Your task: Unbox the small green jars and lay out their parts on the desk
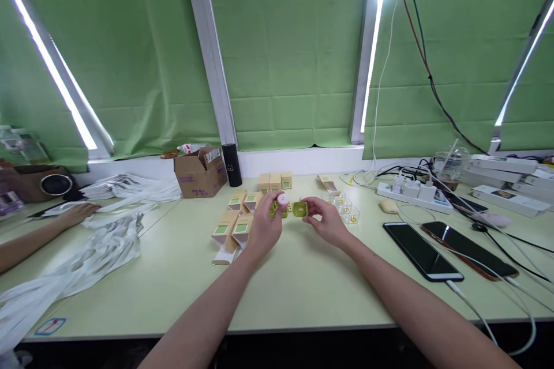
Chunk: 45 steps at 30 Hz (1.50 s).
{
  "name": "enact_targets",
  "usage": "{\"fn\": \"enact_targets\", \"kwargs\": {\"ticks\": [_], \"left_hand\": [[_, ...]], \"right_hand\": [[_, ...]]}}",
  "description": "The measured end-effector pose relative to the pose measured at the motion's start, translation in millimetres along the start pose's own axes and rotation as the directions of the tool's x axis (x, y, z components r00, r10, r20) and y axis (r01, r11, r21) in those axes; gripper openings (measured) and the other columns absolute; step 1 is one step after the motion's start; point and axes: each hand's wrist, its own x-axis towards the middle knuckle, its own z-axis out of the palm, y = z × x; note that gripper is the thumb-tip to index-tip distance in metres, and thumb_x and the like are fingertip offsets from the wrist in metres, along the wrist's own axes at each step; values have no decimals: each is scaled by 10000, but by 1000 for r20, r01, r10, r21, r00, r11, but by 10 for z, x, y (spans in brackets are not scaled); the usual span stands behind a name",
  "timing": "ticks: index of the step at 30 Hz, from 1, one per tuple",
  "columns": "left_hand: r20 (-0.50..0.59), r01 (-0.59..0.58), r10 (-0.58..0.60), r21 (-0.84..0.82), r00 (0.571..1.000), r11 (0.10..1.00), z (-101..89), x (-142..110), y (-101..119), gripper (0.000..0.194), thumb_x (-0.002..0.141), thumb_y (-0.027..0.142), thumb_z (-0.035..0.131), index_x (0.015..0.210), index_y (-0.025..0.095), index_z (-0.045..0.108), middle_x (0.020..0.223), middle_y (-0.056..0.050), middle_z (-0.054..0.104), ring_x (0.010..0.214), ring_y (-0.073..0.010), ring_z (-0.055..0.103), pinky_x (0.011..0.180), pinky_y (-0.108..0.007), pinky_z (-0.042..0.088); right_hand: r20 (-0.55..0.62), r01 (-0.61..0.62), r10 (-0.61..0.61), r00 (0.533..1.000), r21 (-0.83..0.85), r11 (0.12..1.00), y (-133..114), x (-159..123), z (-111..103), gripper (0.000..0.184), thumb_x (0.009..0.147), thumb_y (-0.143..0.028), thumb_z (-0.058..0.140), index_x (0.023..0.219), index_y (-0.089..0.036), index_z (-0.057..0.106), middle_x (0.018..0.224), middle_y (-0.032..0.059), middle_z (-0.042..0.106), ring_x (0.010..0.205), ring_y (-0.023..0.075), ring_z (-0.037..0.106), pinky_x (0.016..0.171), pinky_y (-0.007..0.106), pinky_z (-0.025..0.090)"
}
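My left hand [265,225] is closed around a small pale pink round-topped piece [283,199], with green parts [284,213] beside and under its fingers. Whether that hand also grips the green parts I cannot tell. Between the thumb and fingers of my right hand [328,222] is a small green square case [299,209], its hollow side towards me. Left of my left hand stand several open cardboard boxes [225,225] with green windows. Clear plastic cups with gold centres [352,218] lie just beyond my right hand.
Closed small boxes [274,181] stand at the back, near a brown carton [199,174] and a black cylinder [232,165]. Two phones [423,251] with cables and a power strip [414,197] lie right. At left, another person's hand [77,214] rests by white straps [108,242].
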Motion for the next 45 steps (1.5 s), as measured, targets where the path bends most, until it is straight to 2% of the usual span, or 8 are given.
{"fn": "enact_targets", "kwargs": {"ticks": [4, 8, 14, 21, 30, 36, 40, 45], "left_hand": [[-9, 280, -321, -468, 947, 838, 42, 66, -135, 381, 892, 369, 741, 1209, 171, 665, 1243, -124, 718, 1189, -252, 665, 1116, -452, 492], [78, 367, -461, -727, 884, 580, 57, 81, -177, 385, 846, 310, 802, 1175, 156, 674, 1249, -120, 726, 1214, -232, 671, 1168, -464, 459], [209, 408, -472, -835, 856, 370, 25, 81, -120, 243, 901, 170, 714, 1136, 128, 669, 1214, -143, 744, 1246, -236, 675, 1206, -469, 441], [254, 435, -497, -852, 830, 292, 5, 94, -45, 177, 943, 108, 595, 1101, 107, 676, 1229, -158, 742, 1272, -245, 664, 1219, -465, 437], [257, 432, -449, -832, 856, 349, 14, 66, -77, 210, 923, 196, 700, 1116, 121, 662, 1239, -159, 736, 1276, -246, 658, 1210, -470, 439], [263, 465, -484, -807, 834, 363, 57, 26, -48, 399, 776, 271, 880, 1092, 151, 670, 1148, -109, 759, 1141, -222, 712, 1156, -428, 480], [276, 521, -478, -678, 834, 519, 102, -8, 66, 439, 705, 337, 927, 1016, 147, 682, 1022, -91, 773, 1039, -226, 735, 1075, -433, 525], [281, 532, -455, -528, 845, 662, 127, -17, 188, 473, 637, 415, 950, 910, 151, 669, 978, -103, 785, 984, -259, 756, 966, -431, 581]], "right_hand": [[148, 66, -48, 988, -121, 990, -69, -64, 32, 393, 740, -96, 668, 1105, -225, 604, 971, 22, 669, 812, 171, 623, 773, 330, 546], [327, 137, -76, 942, -167, 977, -157, -139, 61, 406, 706, -58, 656, 1064, -231, 577, 988, 20, 649, 837, 178, 592, 743, 301, 500], [452, 75, 28, 892, -208, 975, -181, -187, 58, 421, 671, -23, 626, 1012, -238, 503, 932, -4, 612, 730, 152, 532, 616, 254, 407], [507, 8, 102, 856, -209, 978, -165, -177, 35, 444, 680, -77, 706, 1035, -238, 494, 968, -6, 607, 755, 150, 529, 634, 256, 405], [483, 43, 54, 874, -187, 981, -273, -149, -37, 476, 727, -217, 810, 1098, -238, 513, 1075, 35, 612, 919, 204, 579, 772, 328, 492], [72, 265, -255, 964, -294, 918, -324, -100, -21, 340, 875, -228, 681, 1171, -244, 512, 1134, 86, 607, 1010, 259, 594, 841, 422, 528], [-13, 347, -385, 923, -406, 846, -285, -102, 44, 438, 895, -225, 666, 1297, -250, 495, 1270, 138, 577, 1165, 320, 579, 915, 487, 544], [-79, 315, -360, 930, -339, 887, -226, -102, 111, 256, 962, -223, 585, 1213, -251, 543, 1180, 115, 613, 1101, 280, 598, 893, 446, 547]]}}
